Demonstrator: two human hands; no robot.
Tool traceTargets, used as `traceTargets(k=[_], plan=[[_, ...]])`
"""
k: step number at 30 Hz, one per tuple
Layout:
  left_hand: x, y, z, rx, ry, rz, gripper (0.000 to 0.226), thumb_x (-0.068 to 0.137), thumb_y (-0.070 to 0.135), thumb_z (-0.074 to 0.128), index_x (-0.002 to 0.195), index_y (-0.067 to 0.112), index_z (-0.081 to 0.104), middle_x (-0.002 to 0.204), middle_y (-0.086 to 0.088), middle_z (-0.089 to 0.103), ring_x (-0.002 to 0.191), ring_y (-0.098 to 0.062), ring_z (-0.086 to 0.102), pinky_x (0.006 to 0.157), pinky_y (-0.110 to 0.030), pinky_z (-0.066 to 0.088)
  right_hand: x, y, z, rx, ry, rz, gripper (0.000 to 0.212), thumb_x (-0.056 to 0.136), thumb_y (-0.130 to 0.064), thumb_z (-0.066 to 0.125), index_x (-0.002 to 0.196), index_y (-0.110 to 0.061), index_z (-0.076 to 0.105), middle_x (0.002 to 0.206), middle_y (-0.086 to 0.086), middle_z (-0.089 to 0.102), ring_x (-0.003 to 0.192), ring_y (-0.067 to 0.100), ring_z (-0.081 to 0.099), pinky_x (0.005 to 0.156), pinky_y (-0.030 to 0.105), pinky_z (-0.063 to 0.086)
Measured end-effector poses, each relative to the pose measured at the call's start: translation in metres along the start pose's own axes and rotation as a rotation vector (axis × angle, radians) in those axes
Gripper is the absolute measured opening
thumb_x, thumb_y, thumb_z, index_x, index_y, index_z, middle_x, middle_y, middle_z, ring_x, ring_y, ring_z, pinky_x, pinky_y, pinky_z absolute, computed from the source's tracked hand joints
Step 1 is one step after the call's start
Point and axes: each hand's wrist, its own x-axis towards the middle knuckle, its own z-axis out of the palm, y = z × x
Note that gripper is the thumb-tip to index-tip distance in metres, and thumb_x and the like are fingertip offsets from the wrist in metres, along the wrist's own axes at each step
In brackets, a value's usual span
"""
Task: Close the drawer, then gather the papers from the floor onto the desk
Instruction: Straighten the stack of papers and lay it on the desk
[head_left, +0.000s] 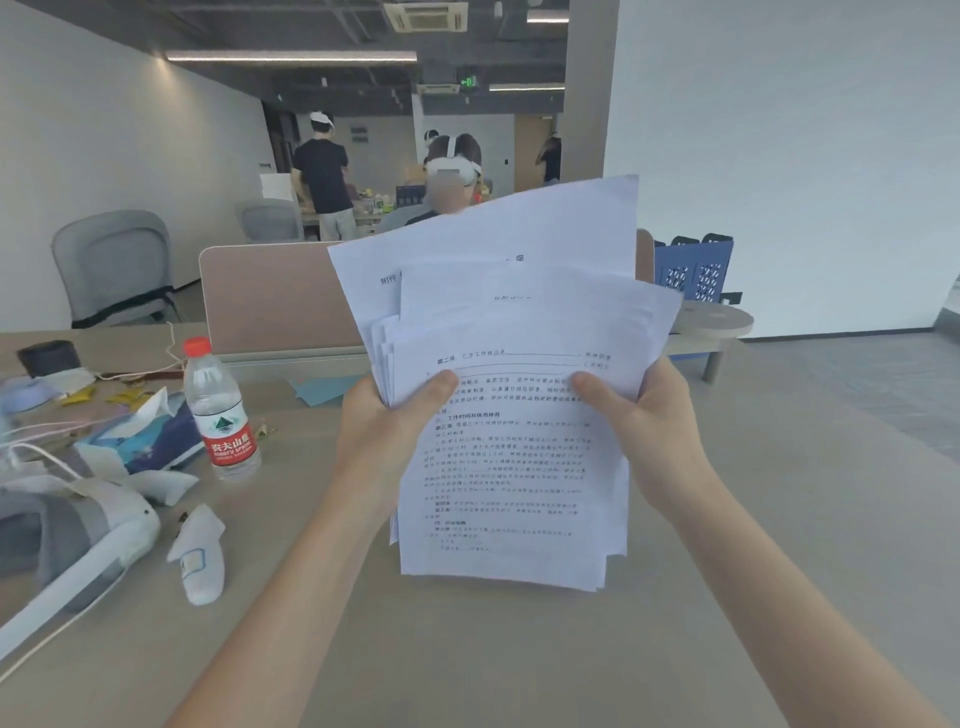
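Observation:
A loose stack of white printed papers (511, 467) stands nearly upright above the beige desk (727, 545), its sheets fanned unevenly at the top. My left hand (384, 421) grips the stack's left edge, thumb across the front sheet. My right hand (641, 415) grips the right edge the same way. The lower edge of the stack hangs close over the desk surface; whether it touches I cannot tell. The drawer and the floor under the desk are out of sight.
A water bottle (221, 410) with a red label stands left of the papers, beside a tissue pack (150, 434), a white headset (78, 535) and cables. A pink divider panel (270, 296) backs the desk. A blue file rack (693, 270) is at right. People stand beyond.

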Motion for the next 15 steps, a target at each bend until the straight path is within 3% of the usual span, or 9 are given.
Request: traceTargets(k=[3,7,10,15], plan=[[0.000,0.001,-0.006,-0.005,-0.073,0.016,0.020,0.084,0.008,0.073,0.103,0.015,0.072,0.098,0.002,0.080,0.091,-0.016,0.076,0.073,-0.029,0.061,0.007,-0.002,0.003,0.032,0.036,-0.033,0.027,0.088,-0.005,0.074,0.108,-0.022,0.067,0.107,-0.006,0.079,0.096,0.012,0.077,0.078,0.029,0.060],[-0.006,-0.019,-0.018,0.032,-0.100,-0.104,0.017,0.085,0.008,0.072,0.098,0.019,0.073,0.096,0.002,0.080,0.085,-0.016,0.077,0.067,-0.029,0.061,0.007,0.003,0.008,0.089,0.054,-0.024,0.038,0.087,-0.003,0.075,0.121,-0.016,0.063,0.113,-0.003,0.078,0.101,0.015,0.076,0.086,0.036,0.060],[-0.011,-0.034,-0.022,0.045,-0.101,-0.135,0.017,0.086,0.009,0.072,0.092,0.024,0.074,0.086,0.010,0.080,0.082,-0.009,0.076,0.062,-0.021,0.058,0.002,0.014,0.014,0.117,0.047,-0.009,0.039,0.088,-0.003,0.074,0.122,-0.018,0.062,0.116,-0.002,0.077,0.104,0.019,0.075,0.088,0.040,0.059],[-0.013,-0.051,-0.027,0.057,-0.056,-0.192,0.011,0.083,0.016,0.076,0.088,0.026,0.076,0.088,0.007,0.080,0.089,-0.016,0.076,0.078,-0.035,0.059,-0.010,0.033,0.017,0.049,0.011,-0.018,0.035,0.095,-0.011,0.068,0.128,-0.018,0.060,0.123,-0.002,0.073,0.111,0.014,0.072,0.092,0.037,0.058]])
